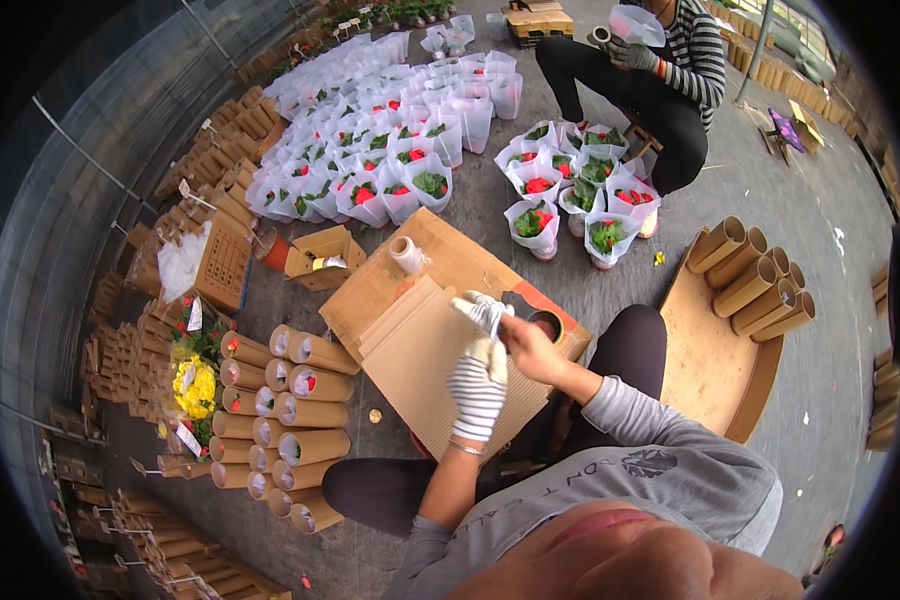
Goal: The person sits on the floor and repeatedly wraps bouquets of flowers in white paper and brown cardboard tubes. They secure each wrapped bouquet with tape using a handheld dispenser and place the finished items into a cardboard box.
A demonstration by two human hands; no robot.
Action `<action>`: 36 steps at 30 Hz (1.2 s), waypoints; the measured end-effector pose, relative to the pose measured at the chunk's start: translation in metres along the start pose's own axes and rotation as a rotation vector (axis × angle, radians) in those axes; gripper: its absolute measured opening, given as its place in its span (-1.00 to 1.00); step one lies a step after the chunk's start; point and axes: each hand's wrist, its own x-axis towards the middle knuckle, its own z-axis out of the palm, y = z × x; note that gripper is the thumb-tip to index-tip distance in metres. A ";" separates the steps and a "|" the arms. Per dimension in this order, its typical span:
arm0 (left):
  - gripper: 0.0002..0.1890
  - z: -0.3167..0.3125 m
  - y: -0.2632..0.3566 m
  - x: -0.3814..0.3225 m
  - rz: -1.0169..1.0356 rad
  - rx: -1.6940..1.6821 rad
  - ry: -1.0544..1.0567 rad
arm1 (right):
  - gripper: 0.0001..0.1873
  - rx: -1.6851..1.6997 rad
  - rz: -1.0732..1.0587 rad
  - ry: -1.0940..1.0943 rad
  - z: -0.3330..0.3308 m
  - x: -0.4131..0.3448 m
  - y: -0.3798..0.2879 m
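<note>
My left hand (476,397) wears a white glove with dark stripes. Its fingers close on the cuff of a second striped glove (483,309), beside my bare right hand (532,346). That glove covers or meets the fingertips of my right hand; whether the fingers are inside it I cannot tell. Both hands are above a corrugated cardboard sheet (420,360), which lies on a cardboard box (480,259) before me. A roll of clear film (407,255) stands on the box's far part. Near my right wrist lie a tape roll (547,325) and a dark item (520,306).
At left, cardboard tubes (315,412) hold wrapped flowers, near yellow flowers (195,386). Sleeved potted plants (375,142) fill the far floor. A co-worker (645,82) sits beyond more plants (585,187). At right, a cardboard tray (709,375) carries several tubes (765,289).
</note>
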 end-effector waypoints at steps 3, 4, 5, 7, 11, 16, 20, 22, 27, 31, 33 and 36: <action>-0.80 -0.007 0.001 0.018 0.085 0.168 0.053 | -0.34 -0.526 -0.031 -0.189 -0.002 0.007 0.006; -0.82 -0.007 0.004 0.019 0.138 0.196 -0.027 | -0.33 -0.461 -0.110 -0.203 -0.007 0.012 0.006; -0.83 -0.005 0.008 0.019 0.171 0.239 -0.049 | -0.33 -0.457 -0.055 -0.280 -0.012 0.019 0.006; -0.85 0.000 0.019 0.014 0.252 0.140 -0.012 | -0.38 0.227 0.230 -0.233 -0.022 0.031 0.003; -0.83 0.006 0.027 0.015 0.228 0.076 -0.029 | -0.49 0.775 0.397 0.106 -0.019 0.041 0.000; -0.80 0.002 0.026 0.025 0.364 0.131 -0.076 | -0.33 0.740 0.667 0.141 -0.006 0.046 0.016; -0.81 0.000 0.030 0.027 0.382 0.174 -0.169 | -0.17 0.984 0.752 0.131 -0.007 0.063 0.036; -0.80 0.000 0.031 0.028 0.387 0.161 -0.163 | -0.12 0.930 0.779 0.173 -0.008 0.071 0.044; -0.81 0.005 0.030 0.028 0.411 0.196 -0.255 | -0.22 0.853 0.586 0.245 -0.012 0.082 0.061; -0.76 0.015 0.032 0.021 0.476 0.224 -0.288 | -0.41 0.861 0.450 0.551 -0.017 0.082 0.074; -0.75 0.019 0.035 0.016 0.458 0.264 -0.326 | -0.44 0.927 0.465 0.593 -0.017 0.080 0.078; -0.76 0.023 0.039 0.015 0.488 0.271 -0.343 | -0.45 1.049 0.407 0.658 -0.019 0.078 0.078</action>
